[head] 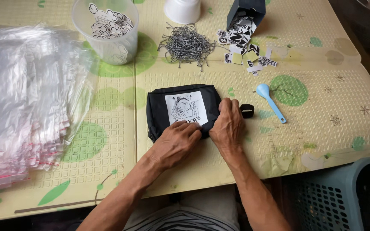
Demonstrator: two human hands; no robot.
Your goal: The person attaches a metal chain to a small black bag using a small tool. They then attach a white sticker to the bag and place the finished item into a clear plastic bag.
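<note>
Fingers of both hands (202, 134) curled — gripping black pouch's (159, 109) near edge.

black fabric pouch (159, 107) with white printed patch, lying flat on mat

Soft, even daylight covers the table (108, 179), brightest beyond the black pouch (180, 112); left of the pouch, glare whitens the stacked plastic bags (26, 94); shadows stay faint and close, focus sharp, table edges bowing slightly toward the corners
</note>
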